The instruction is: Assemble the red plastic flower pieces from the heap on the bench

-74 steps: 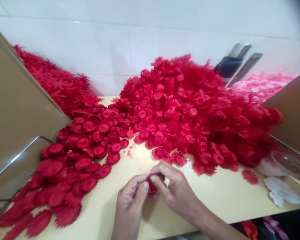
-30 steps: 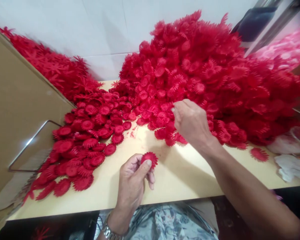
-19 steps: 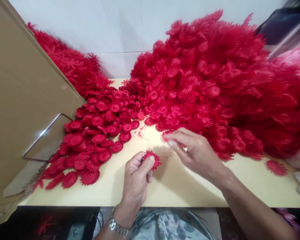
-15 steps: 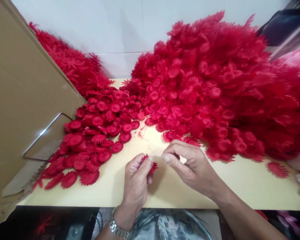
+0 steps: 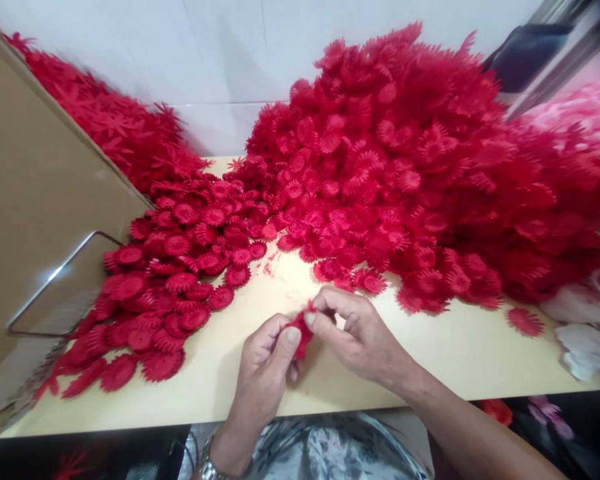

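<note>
My left hand [image 5: 265,363] and my right hand [image 5: 357,333] meet over the near part of the pale yellow table [image 5: 430,347]. Both pinch a small red fringed flower piece [image 5: 303,330] between thumbs and fingertips; the fingers hide most of it. A big heap of red fringed flower pieces [image 5: 415,167] rises behind my right hand. To the left of my left hand, a flatter spread of larger red flower discs [image 5: 170,287] covers the table.
A brown cardboard sheet [image 5: 35,213] leans at the left, with spiky red leaf-like pieces [image 5: 115,143] behind it. Pink pieces [image 5: 580,110] lie at the far right. White scraps [image 5: 587,347] and one loose red piece [image 5: 525,321] sit near the right edge. A white tiled wall backs the table.
My right hand reached into the big heap, came back with a small piece and joined my left hand, which kept holding a red flower piece. Both hands now press together.
</note>
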The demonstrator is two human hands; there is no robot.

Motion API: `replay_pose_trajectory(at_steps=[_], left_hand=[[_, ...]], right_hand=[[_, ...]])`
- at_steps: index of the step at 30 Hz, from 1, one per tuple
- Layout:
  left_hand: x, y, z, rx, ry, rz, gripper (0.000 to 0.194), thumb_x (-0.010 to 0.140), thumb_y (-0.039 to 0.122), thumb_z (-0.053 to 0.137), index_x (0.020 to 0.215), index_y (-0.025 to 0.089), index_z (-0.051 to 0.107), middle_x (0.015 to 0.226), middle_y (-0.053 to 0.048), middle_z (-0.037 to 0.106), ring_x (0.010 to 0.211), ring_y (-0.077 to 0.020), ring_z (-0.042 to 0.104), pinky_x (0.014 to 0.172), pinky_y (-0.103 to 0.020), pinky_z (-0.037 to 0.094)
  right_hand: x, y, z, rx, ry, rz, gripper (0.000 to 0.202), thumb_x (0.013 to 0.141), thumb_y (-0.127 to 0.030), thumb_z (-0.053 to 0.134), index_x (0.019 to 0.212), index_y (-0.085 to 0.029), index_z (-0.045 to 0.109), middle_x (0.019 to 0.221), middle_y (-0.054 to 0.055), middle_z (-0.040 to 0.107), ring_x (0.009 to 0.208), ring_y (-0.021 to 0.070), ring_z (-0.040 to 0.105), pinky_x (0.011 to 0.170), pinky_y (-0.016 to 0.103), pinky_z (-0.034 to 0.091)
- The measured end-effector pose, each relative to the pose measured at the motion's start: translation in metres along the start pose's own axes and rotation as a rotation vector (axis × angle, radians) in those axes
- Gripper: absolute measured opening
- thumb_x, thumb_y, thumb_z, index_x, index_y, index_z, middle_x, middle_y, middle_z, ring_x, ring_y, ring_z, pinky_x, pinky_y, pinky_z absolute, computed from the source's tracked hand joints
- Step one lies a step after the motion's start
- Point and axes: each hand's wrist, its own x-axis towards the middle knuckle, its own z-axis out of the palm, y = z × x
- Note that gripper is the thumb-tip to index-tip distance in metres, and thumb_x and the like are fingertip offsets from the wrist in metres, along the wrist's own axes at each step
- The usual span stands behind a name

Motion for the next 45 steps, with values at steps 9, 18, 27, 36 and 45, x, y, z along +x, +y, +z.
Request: replay_pose_trajectory(at_steps=[9,18,27,36,45], left_hand=[[0.0,0.009,-0.005,-0.014,0.073,0.036,0.021,0.076,0.03,0.062,0.062,0.014,0.057,0.053,-0.001,0.059,0.047,-0.0117,0.054,0.044,-0.022,0.042],[0.006,0.015,0.0,-0.161,0.072,-0.03,0.013,0.073,0.024,0.062,0.067,0.013,0.061,0.05,0.001,0.058,0.037,-0.0115,0.053,0.037,-0.022,0.043],[0.008,0.007,0.012,-0.31,0.003,-0.063,0.012,0.074,0.023,0.064,0.07,0.012,0.065,0.059,0.0,0.061,0.054,-0.0083,0.054,0.054,-0.018,0.046],[0.006,0.003,0.012,-0.156,0.079,-0.055,0.026,0.074,0.036,0.063,0.062,0.015,0.055,0.05,0.005,0.049,0.042,-0.0066,0.04,0.04,-0.018,0.032],[0.006,-0.004,0.005,-0.013,0.08,0.035,0.044,0.075,0.044,0.061,0.05,0.016,0.039,0.049,0.007,0.029,0.048,-0.0059,0.025,0.043,-0.019,0.023]], right_hand=[[0.035,-0.006,-0.025,-0.567,0.454,-0.237,0.024,0.084,-0.017,0.044,0.061,-0.02,0.037,0.057,-0.003,0.037,0.051,0.0097,0.036,0.049,0.023,0.029],[0.048,0.003,-0.057,-1.285,0.37,-0.114,0.014,0.082,-0.014,0.047,0.075,-0.014,0.059,0.075,0.009,0.055,0.075,0.0215,0.049,0.068,0.033,0.037],[0.002,-0.002,-0.008,-0.256,-0.076,-0.026,0.019,0.073,-0.029,0.069,0.079,-0.017,0.055,0.072,-0.002,0.054,0.066,0.0108,0.049,0.058,0.022,0.037],[-0.009,0.008,-0.009,-0.053,-0.055,-0.041,0.015,0.082,-0.028,0.059,0.092,-0.017,0.058,0.078,0.0,0.057,0.071,0.0103,0.052,0.066,0.022,0.041],[-0.007,-0.003,-0.003,-0.198,-0.049,-0.183,0.017,0.076,-0.026,0.066,0.07,-0.017,0.053,0.068,-0.002,0.052,0.065,0.0098,0.048,0.06,0.021,0.038]])
